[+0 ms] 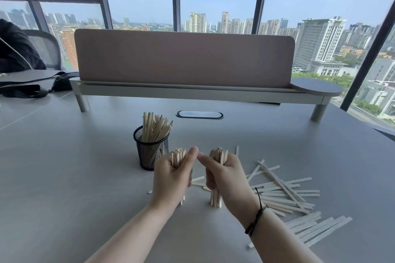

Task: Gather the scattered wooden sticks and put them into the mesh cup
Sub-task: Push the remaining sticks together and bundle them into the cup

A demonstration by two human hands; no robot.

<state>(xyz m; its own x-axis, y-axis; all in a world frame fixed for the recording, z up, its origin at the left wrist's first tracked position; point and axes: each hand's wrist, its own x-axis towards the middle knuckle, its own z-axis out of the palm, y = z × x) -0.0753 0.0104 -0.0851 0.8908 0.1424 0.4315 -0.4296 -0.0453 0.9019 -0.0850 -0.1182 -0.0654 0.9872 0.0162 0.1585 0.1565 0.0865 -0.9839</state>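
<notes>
Two bundles of wooden sticks stand upright on the grey bench [74, 177], one in each grip. Left hand [171, 174] curls round its bundle [177, 157]; right hand [224, 175] curls round the other bundle [220, 156], thumbs nearly touching. Just behind the left hand, the black mesh cup [149, 149] already holds sticks. Loose sticks [284, 194] lie scattered right of the hands.

Black mesh cup [151, 149]: upright, part-filled with pale wooden sticks [155, 126] standing on end. Two upright stick bundles [178, 157] just right of cup. Loose sticks [284, 194] scattered flat farther right.
</notes>
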